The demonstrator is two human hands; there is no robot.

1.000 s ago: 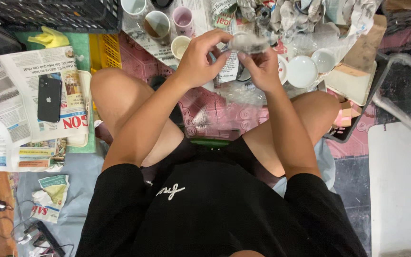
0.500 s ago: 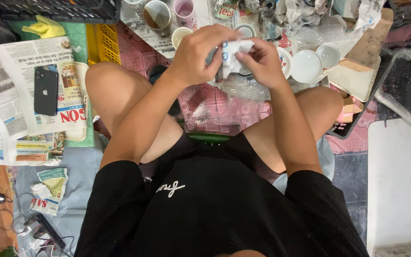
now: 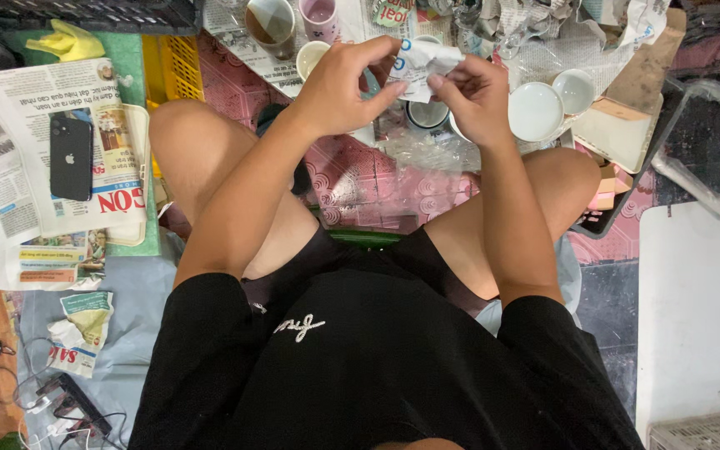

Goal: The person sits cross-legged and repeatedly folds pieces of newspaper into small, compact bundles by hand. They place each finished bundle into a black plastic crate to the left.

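While both hands meet, left hand (image 3: 339, 87) and right hand (image 3: 474, 98) pinch the paper (image 3: 423, 67) between fingertips; white cups (image 3: 537, 110) sit just beyond the right fingers.

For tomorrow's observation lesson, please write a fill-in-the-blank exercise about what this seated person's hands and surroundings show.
1. Both the left hand and the right hand hold a crumpled piece of ____.
2. The black phone lies on a spread ____.
3. The glove at the top left is ____ in colour.
4. The two bowls beside the right hand are ____.

Missing words: paper; newspaper; yellow; white
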